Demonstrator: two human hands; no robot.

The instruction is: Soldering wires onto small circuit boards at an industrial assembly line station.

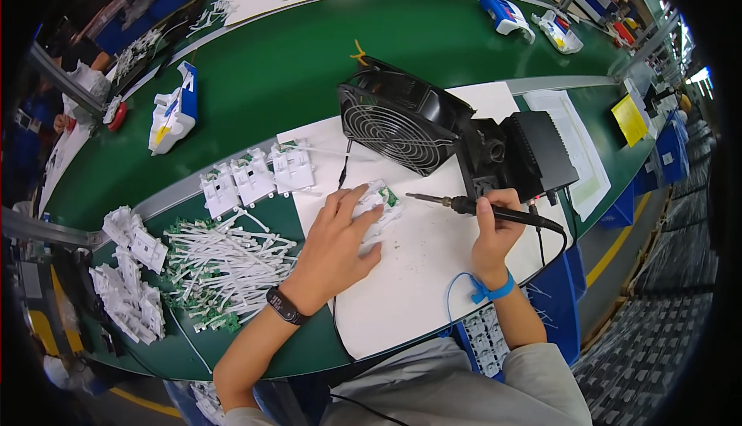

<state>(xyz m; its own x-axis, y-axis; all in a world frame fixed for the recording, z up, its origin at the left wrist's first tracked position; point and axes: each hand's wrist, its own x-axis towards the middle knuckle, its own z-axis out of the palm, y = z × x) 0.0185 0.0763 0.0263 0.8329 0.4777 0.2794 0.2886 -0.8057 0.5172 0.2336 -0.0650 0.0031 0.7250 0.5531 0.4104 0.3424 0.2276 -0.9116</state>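
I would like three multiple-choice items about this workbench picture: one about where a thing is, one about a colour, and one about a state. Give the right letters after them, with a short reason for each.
1. Where is the black fan?
A. Behind the white mat, beyond the hands
B. Under the left forearm
C. On the floor

2. What colour is the strap on the right wrist?
A. Red
B. Blue
C. Yellow

3. What is the right hand doing?
A. Lying open and empty
B. Gripping the soldering iron
C. Pressing the fan

Answers:
1 A: the fan stands at the far edge of the white mat.
2 B: a blue band circles that wrist.
3 B: its fingers close round the iron's handle, tip towards the small white part under the left hand.
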